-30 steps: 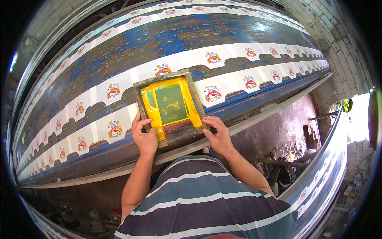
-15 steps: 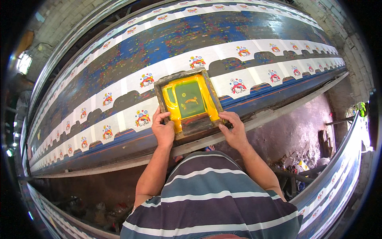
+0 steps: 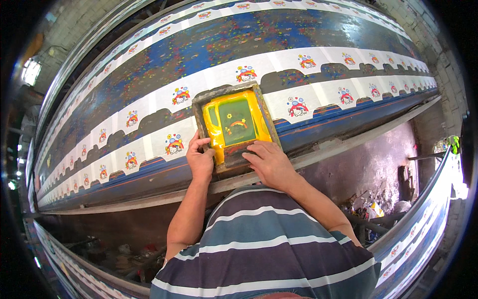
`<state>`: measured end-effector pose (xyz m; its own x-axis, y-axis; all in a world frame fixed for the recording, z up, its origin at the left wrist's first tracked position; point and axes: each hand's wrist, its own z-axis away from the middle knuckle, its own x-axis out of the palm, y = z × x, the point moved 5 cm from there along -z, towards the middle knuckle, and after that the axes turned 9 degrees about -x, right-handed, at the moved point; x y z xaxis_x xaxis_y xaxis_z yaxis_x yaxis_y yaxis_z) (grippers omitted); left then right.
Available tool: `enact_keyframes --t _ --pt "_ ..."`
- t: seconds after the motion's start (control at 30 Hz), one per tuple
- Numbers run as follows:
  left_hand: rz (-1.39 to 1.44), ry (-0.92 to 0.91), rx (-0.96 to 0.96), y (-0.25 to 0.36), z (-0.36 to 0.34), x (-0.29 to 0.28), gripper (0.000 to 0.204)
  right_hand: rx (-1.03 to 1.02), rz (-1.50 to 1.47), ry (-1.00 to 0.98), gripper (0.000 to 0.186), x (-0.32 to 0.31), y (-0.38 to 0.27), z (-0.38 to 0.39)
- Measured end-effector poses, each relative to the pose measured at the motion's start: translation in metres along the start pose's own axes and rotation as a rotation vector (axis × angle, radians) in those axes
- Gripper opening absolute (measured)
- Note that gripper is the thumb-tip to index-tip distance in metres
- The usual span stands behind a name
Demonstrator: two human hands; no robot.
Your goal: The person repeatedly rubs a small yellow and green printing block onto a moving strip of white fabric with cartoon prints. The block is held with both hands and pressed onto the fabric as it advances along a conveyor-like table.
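Note:
A wooden screen frame (image 3: 266,115) with yellow ink around a green mesh panel (image 3: 239,114) lies tilted over the near strip of printed white pieces. My left hand (image 3: 200,162) grips its lower left side, fingers curled. My right hand (image 3: 269,164) is closed on a dark bar (image 3: 234,148) along the lower inside of the frame, fingers over it and thumb at its near side; part of the bar is hidden by that hand.
A long blue, paint-speckled printing table (image 3: 149,60) carries rows of white printed pieces (image 3: 298,107). A ledge (image 3: 338,149) runs along its near edge. Another printing table (image 3: 413,229) stands at lower right, beside a pale block wall (image 3: 420,35).
My right hand has moved left from the frame's lower right corner onto the dark bar at its bottom. My left hand keeps its hold on the left side.

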<state>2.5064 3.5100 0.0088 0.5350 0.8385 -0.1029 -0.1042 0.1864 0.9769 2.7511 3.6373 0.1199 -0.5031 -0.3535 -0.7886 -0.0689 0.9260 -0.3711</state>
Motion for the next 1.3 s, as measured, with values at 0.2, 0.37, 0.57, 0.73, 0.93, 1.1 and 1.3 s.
enact_keyframes --t 0.2,0.37,0.57,0.73,0.93,1.1,1.3 --pt "-0.174 0.0 0.077 0.005 0.002 -0.003 0.039 -0.033 0.011 -0.225 0.044 0.009 0.011 -0.034" --pt "-0.185 -0.028 0.104 0.008 0.005 -0.005 0.039 0.061 -0.181 -0.361 0.047 0.005 0.043 -0.062" --pt "-0.067 -0.032 0.081 -0.004 0.002 -0.006 0.036 0.103 -0.212 -0.357 0.046 -0.005 0.031 -0.05" --pt "0.017 -0.069 0.021 -0.003 -0.001 -0.008 0.037 0.062 -0.092 -0.199 0.052 0.006 0.009 -0.026" --pt "-0.126 -0.063 0.056 0.012 -0.003 -0.01 0.04 0.04 -0.002 -0.153 0.056 0.023 0.023 -0.031" --pt "-0.18 -0.065 0.096 0.015 -0.003 -0.01 0.042 -0.021 0.053 -0.067 0.054 0.038 0.068 -0.069" --pt "-0.112 -0.083 0.078 0.018 -0.003 -0.01 0.042 0.029 0.049 -0.05 0.049 0.041 0.119 -0.128"
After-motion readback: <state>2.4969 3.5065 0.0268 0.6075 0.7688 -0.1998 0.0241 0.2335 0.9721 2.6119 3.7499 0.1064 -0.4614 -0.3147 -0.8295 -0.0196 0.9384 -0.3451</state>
